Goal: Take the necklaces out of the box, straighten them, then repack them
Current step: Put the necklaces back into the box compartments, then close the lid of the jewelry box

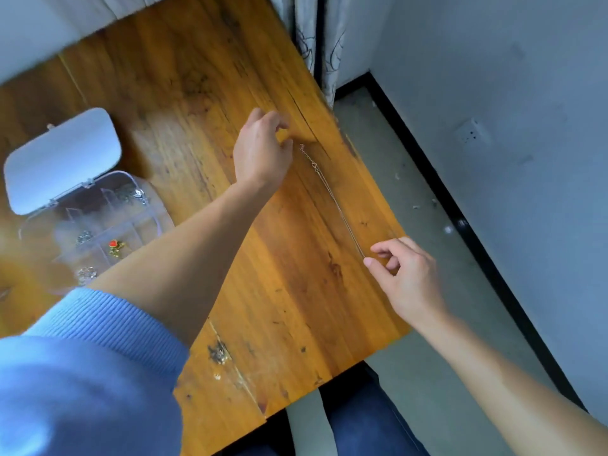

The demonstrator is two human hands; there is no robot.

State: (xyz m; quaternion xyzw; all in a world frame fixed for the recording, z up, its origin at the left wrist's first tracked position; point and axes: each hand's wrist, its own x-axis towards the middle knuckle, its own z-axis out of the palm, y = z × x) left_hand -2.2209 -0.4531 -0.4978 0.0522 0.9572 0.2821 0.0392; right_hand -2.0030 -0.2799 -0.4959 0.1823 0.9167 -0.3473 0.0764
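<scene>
Gold and very fine, the necklace (332,199) lies in a near-straight line on the wooden table (204,126), running from its clasp and short extender links at about eleven o'clock down to its far end at about five o'clock, close along the table's right edge. The right hand (406,278) pinches that lower end between thumb and forefinger, probably to keep the chain taut. The left hand (263,149) sits at the clasp end, fingers curled and slightly parted, near the links; I cannot tell whether it touches them. Stretching it end to end looks like the straightening step. At nine o'clock the clear plastic box (98,225) stands with its pale rounded lid (62,159) up, its small compartments holding other glinting pieces.
</scene>
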